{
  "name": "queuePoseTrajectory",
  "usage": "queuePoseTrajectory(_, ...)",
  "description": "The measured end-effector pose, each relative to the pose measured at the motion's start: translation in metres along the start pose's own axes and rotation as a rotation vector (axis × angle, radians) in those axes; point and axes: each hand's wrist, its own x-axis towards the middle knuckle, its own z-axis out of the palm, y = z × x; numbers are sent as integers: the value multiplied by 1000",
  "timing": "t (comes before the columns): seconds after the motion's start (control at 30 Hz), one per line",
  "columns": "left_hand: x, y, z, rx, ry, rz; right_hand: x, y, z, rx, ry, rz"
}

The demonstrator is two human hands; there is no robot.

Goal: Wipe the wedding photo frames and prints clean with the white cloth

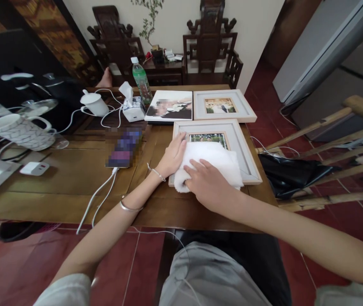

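R fingers (197,167) on cloth (216,154), lengthwise L-R, frame (248,159) face-up

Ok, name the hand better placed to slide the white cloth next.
Probably the right hand: it lies on the white cloth. The left hand rests at the left edge of the near frame, seemingly better placed to steady it.

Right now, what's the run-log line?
left hand: at left edge of photo frame; right hand: on white cloth; cloth: partly covering frame
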Motion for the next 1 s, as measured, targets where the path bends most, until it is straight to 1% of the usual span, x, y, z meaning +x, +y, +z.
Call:
queuePoseTrajectory(0.1, 0, -3, 0, 19, 5, 22, 13, 16, 8, -20, 29, 34)
queuePoseTrajectory(0.2, 2, -8, -2, 25, 32, 40, 28, 31, 17, -46, 20, 106)
queuePoseTrajectory(0.3, 2, -14, -4, 66, 30, 91, 29, 41, 23, -66, 0, 138)
queuePoseTrajectory(0.4, 2, -19, -4, 117, -7, 128, 7, 52, 20, -74, -32, 154)
queuePoseTrajectory(0.5, 1, -24, -1, 110, -37, 143, -32, 69, 7, -80, -112, 274)
queuePoseTrajectory(0.57, -1, -26, 2, 74, -19, 128, -60, 78, -4, -67, -175, 328)
queuePoseTrajectory(0.63, -2, -27, 5, 28, 27, 62, -86, 82, -10, -8, -197, 315)
queuePoseTrajectory(0.7, -2, -23, 5, -34, 70, -53, -110, 78, -11, 92, -165, 269)
queuePoseTrajectory(0.77, -1, -16, 2, -143, 102, -210, -128, 69, -10, 193, -116, 241)
queuePoseTrajectory(0.83, -1, -7, -3, -320, 125, -417, -143, 58, -10, 282, -57, 200)
queuePoseTrajectory(0.87, -2, -2, -6, -427, 114, -522, -148, 54, -12, 317, -21, 181)
queuePoseTrajectory(0.9, -2, 2, -9, -530, 75, -600, -154, 51, -14, 343, 21, 170)
queuePoseTrajectory(0.93, -3, 6, -11, -614, 22, -647, -158, 50, -18, 355, 67, 173)
queuePoseTrajectory(0.97, -4, 9, -12, -668, 0, -692, -163, 50, -21, 351, 111, 191)
queuePoseTrajectory(1.0, -5, 10, -12, -704, 14, -730, -168, 52, -24, 332, 154, 224)
